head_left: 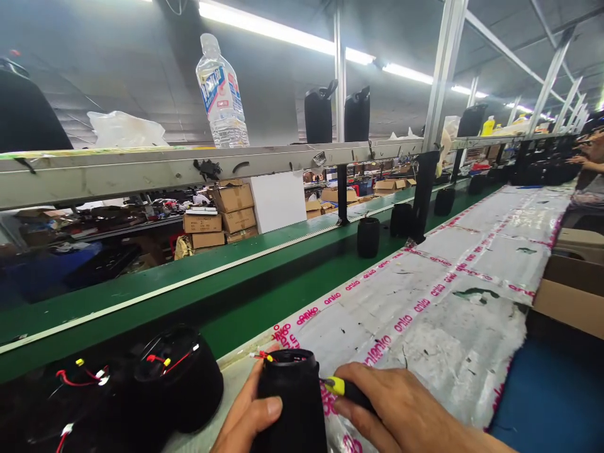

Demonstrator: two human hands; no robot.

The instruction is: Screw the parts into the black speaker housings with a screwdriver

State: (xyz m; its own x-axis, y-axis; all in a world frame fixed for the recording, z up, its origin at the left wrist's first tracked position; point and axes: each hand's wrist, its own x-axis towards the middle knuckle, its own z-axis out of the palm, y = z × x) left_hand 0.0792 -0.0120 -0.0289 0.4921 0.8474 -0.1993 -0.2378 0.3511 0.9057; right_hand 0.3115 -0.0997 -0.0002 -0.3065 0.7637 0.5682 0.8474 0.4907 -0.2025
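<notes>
Up close, the black cylinder (292, 409) is held roughly upright over the near end of the sheeted table (406, 314), its round rim turned upward. By the left hand (245, 421) it is clasped from the side, that grip wrapped on the wall, thumb pressed to the near face. In the right hand (401, 402) a yellow-and-black tool (349, 391) is pinched by its handle, its tip set right beside the wall, a little below the rim.

A fairly light, stiff shell is suggested, with little slipperiness to be expected from that matt dark surface. The side wall looks the place to be gripped; the red wires (262, 357) at the rim, probably the fragile part, are best left unpulled.

The base is cut off by the lower edge, so whether weight is borne by the table cannot be told. The far fingers are partly hidden, tip contact cannot be judged, and the inside is barely made out. At left, a wider black drum (202, 384) is half lost in shadow.
</notes>
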